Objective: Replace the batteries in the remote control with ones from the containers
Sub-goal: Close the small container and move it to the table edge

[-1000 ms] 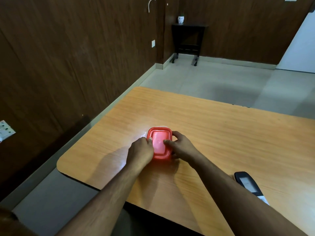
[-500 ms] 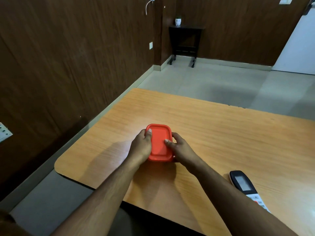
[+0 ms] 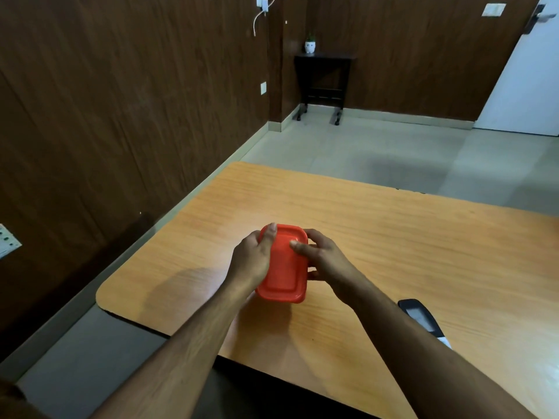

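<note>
- A dark remote control (image 3: 422, 320) with a glossy screen lies on the wood-grain table (image 3: 393, 252), partly behind the right forearm.
- Left hand (image 3: 252, 258) and right hand (image 3: 323, 258) clasp a smooth red plastic container (image 3: 286, 272), rounded-rectangular with its lid on, their fingers curled round its sides.
- A dark side table (image 3: 323, 77) stands against the wood-panelled wall.

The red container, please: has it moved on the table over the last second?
Yes. The red container has come toward the table's near edge, held between the left hand and the right hand.

Smooth plastic container (image 3: 284, 267), wood-grain table (image 3: 393, 237)
</note>
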